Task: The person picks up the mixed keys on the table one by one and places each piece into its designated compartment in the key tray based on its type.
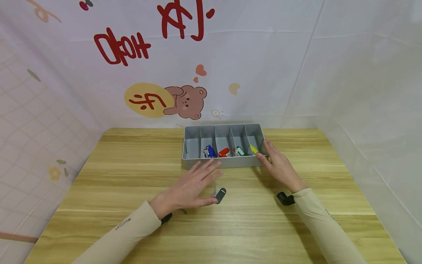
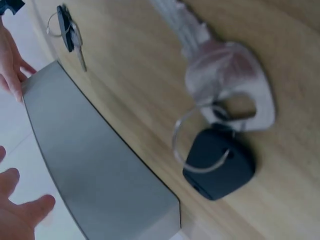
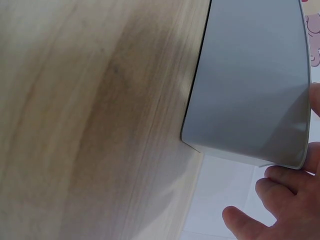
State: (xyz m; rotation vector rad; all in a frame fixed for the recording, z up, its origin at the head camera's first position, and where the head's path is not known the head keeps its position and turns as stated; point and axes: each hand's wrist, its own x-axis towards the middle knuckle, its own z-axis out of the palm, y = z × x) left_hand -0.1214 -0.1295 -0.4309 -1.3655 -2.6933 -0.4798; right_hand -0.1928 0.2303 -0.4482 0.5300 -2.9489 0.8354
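My left hand [image 1: 191, 187] hovers over the table, fingers spread, holding nothing. Its thumb tip overlaps a key with a black tag [image 1: 220, 196] in the head view; in the left wrist view this key [image 2: 67, 31] lies on the wood, apart from the fingers. Close to that camera lies a second key [image 2: 212, 75] with a ring and black tag [image 2: 220, 162], mostly hidden under my left wrist in the head view. My right hand [image 1: 280, 167] touches the front right corner of a grey divided tray [image 1: 227, 162], fingers along the end wall and thumb at the front rim.
Inside the tray, separate compartments hold keys with a blue tag [image 1: 211, 150], a red tag [image 1: 224, 152] and a green tag [image 1: 240, 151], plus a yellow tag [image 1: 253, 149] at the right. The tray stands near the back of the wooden table [image 1: 230, 234], before a printed curtain [image 1: 263, 66].
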